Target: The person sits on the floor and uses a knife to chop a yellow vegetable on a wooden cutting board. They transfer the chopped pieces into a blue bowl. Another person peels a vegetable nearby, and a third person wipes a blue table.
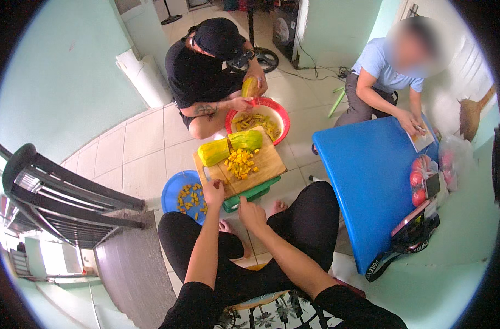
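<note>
A wooden cutting board (pixel 270 164) lies in front of me above a green plastic item (pixel 254 192). On the board are two peeled yellow-green squash pieces (pixel 213 152) and a heap of orange-yellow squash cubes (pixel 241 163). My right hand (pixel 252 214) is closed around the handle of a knife at the board's near edge; its thin blade (pixel 230 184) points away over the board. My left hand (pixel 214 193) is at the near left corner, its fingers curled; whether they hold something cannot be told. A blue basin (pixel 169 193) with more cubes stands left of the board, partly beneath it.
Across from me a person in black (pixel 209 70) holds a squash (pixel 250 87) over a red-rimmed basin (pixel 285 119) of yellow strips. At right, another person (pixel 381 86) handles paper at a blue table (pixel 357 177) bearing bagged red items (pixel 417 181). A black metal frame (pixel 77 185) stands left.
</note>
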`<state>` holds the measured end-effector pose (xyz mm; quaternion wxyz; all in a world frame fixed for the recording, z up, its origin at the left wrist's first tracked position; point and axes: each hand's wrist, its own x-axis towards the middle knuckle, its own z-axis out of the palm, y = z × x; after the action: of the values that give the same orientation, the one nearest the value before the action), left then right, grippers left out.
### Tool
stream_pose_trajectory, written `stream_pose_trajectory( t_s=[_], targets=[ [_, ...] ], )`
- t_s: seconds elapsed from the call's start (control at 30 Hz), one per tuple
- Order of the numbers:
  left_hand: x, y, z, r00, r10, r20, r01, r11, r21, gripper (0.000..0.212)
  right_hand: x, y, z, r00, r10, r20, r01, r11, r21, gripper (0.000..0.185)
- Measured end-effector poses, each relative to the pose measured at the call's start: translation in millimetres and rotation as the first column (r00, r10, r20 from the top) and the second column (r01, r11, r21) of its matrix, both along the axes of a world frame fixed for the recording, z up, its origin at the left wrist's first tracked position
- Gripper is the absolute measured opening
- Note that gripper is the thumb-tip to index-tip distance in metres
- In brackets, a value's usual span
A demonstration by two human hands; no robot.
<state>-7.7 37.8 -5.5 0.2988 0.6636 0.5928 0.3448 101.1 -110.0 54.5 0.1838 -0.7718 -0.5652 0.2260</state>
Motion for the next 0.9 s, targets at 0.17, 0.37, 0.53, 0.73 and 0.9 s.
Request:
stream_pose_trajectory(
  t_s=[0.17, 0.37, 0.53, 0.73, 0.9],
  targets=[
    [-0.5, -3.3, 2.9, 0.972, -0.116, -0.205, 0.138, 0.986, 0.095, 0.013, -1.6, 3.0, 7.6, 0.998, -0.07, -0.003, 0.07, 0.989, 0.127, 0.034],
    [10.9, -3.5, 8.2, 1.0, -0.023, 0.001, 0.023, 0.999, 0.026, 0.014, 4.4, 5.7, 16.2, 0.988, -0.15, -0.027, 0.153, 0.969, 0.195, 0.045],
    [17.9, -7.4, 25.8, 0.999, -0.051, 0.004, 0.05, 0.986, 0.16, 0.014, 7.1, 10.9, 27.1, 0.976, -0.198, -0.092, 0.213, 0.958, 0.195, 0.05],
    [40.5, -8.6, 106.3, 0.961, -0.255, -0.105, 0.273, 0.824, 0.497, 0.014, 7.6, 12.8, 27.9, 0.976, -0.21, -0.059, 0.217, 0.965, 0.148, 0.059],
    [58.2, -2.6, 111.6, 0.777, -0.348, -0.525, 0.587, 0.702, 0.403, 0.02, 11.7, 14.4, 25.7, 0.98, -0.198, -0.026, 0.2, 0.972, 0.124, 0.062]
  ],
)
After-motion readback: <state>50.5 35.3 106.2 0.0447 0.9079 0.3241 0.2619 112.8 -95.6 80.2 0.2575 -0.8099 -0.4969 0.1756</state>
